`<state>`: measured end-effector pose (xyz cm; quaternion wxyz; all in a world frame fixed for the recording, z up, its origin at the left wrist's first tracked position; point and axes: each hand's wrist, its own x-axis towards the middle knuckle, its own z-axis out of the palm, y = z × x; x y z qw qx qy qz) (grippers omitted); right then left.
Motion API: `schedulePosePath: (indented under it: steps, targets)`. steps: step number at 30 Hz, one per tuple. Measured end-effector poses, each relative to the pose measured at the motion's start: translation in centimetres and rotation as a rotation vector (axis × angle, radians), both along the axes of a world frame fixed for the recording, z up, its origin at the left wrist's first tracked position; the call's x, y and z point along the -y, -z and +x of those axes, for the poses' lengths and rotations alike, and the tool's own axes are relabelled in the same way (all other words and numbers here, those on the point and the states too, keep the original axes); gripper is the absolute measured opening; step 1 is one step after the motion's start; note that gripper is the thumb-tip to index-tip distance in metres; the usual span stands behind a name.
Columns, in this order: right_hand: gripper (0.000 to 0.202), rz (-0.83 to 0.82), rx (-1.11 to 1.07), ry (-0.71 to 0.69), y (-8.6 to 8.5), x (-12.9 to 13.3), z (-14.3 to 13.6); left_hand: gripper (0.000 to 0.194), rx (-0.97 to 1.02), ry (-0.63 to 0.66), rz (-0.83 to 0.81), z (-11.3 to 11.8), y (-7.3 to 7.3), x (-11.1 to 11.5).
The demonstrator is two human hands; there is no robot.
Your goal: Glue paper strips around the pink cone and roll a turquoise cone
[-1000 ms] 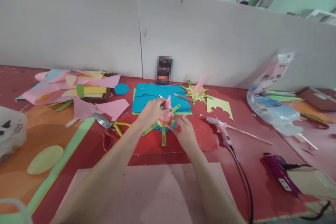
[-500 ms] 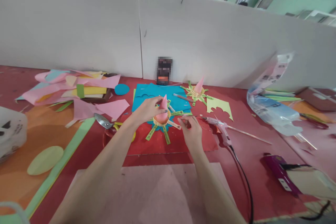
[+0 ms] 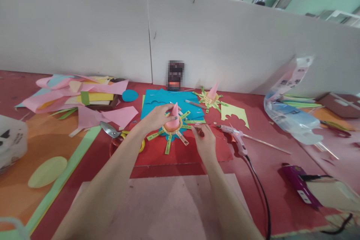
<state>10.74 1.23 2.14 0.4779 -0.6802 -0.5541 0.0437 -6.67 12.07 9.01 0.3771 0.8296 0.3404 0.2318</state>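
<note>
My left hand (image 3: 159, 118) is closed around a pink paper cone (image 3: 174, 114). The cone stands in a yellowish ring with several green paper strips (image 3: 168, 144) fanning out, some marked with dark drawings, over a blue scalloped paper base (image 3: 170, 137). My right hand (image 3: 206, 138) is to the right of it, fingers pinched together by the end of one strip. Something small and dark red shows at its fingertips, too small to name. A pink glue gun (image 3: 235, 135) lies just right of that hand. Behind sits a second pink cone piece (image 3: 213, 93) with green strips.
Blue paper sheets (image 3: 152, 107) lie behind my hands. Yellow-handled scissors (image 3: 142, 145) and a spoon (image 3: 110, 130) are by my left forearm. Paper scraps (image 3: 56, 95) pile up at left. A plastic bag (image 3: 303, 120) and a purple power strip (image 3: 299, 187) are at right.
The cone piece has turned clockwise under my left hand, its front strips swinging to the left. My right hand stays almost in place, fingers still pinched.
</note>
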Motion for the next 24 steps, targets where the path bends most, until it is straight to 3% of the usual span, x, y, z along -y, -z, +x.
schedulePosePath:
  steps: [7,15,24]
  targets:
    - [0.024,-0.055,0.007,-0.046,0.2,0.0,0.0,0.046,-0.081,-0.053,0.010,-0.1,0.9,-0.4]
    - [0.026,-0.213,0.131,-0.376,1.0,0.2,-2.3,0.044,-0.093,-0.078,0.020,0.1,1.5,-0.7]
    - [0.026,-0.307,0.150,-0.363,1.2,0.0,-2.8,0.041,-0.081,-0.073,0.041,0.0,1.5,-0.7]
